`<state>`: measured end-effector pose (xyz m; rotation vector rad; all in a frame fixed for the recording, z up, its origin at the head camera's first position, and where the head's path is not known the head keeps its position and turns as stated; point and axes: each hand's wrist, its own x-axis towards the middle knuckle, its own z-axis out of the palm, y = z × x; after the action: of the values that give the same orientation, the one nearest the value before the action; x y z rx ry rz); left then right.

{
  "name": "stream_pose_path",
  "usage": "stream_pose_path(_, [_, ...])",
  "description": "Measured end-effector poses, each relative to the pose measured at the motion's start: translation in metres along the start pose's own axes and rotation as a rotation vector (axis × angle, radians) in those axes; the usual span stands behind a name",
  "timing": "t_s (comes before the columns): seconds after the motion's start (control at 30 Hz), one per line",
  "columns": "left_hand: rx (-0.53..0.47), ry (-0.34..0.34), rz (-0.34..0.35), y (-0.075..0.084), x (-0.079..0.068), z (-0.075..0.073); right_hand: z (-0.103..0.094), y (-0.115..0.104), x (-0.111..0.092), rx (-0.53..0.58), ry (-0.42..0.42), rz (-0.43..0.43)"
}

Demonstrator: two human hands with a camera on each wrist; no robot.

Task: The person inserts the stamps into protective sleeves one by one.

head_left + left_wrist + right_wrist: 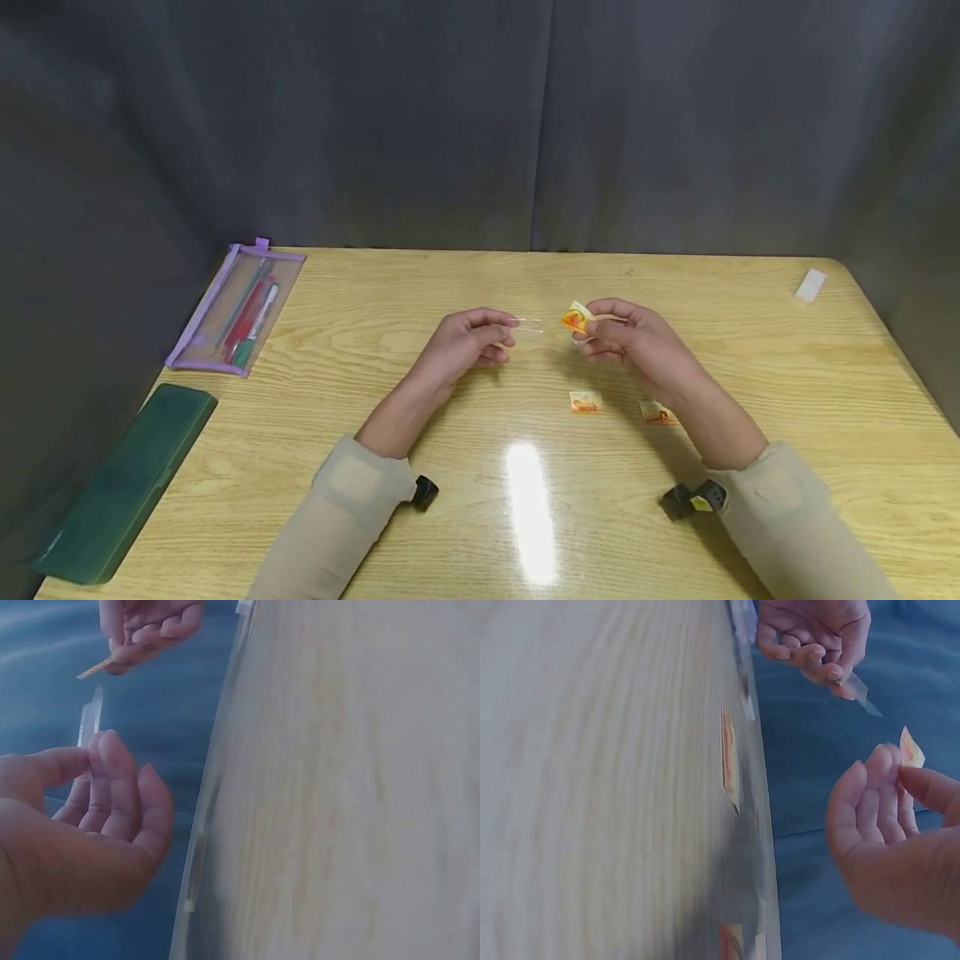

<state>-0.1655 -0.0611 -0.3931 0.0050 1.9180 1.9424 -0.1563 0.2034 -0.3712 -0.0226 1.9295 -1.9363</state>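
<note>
My left hand point(472, 337) pinches a small clear plastic piece point(862, 694) between thumb and fingertips. In the head view only its thin bright edges show, pointing to the right. Facing it across a short gap, my right hand point(633, 337) pinches a small orange and yellow printed card point(575, 318) by one edge. Both hands are raised over the wooden table point(450, 533). Below the right hand, a similar printed card point(586, 402) lies flat, and another card point(656, 412) is partly covered by the right forearm.
At the left edge lies a mesh pouch with a purple border point(189, 340), holding several pens. A dark green case point(127, 483) is nearer on that side. A small white block point(810, 285) sits at the back right. Behind the table hangs a dark curtain point(375, 125).
</note>
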Motion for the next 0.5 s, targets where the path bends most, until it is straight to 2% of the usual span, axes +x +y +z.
stream_pose_path(0.07, [-0.011, 0.007, 0.011, -0.0014, -0.0013, -0.0003, -0.0001, 0.0011, 0.0005, 0.082, -0.031, 0.03])
stream_pose_path(0.13, [-0.027, 0.008, 0.02, -0.0028, -0.0018, -0.0003, -0.0004, 0.0022, 0.0014, 0.119, -0.041, 0.047])
stream_pose_path(0.37, [-0.084, 0.032, 0.021, -0.0012, -0.0031, 0.0021, -0.0009, 0.0091, 0.0052, 0.12, -0.051, 0.067])
stream_pose_path(0.5, [-0.084, 0.052, 0.032, 0.0044, -0.0015, 0.0017, -0.0023, 0.007, 0.006, 0.135, -0.062, 0.04])
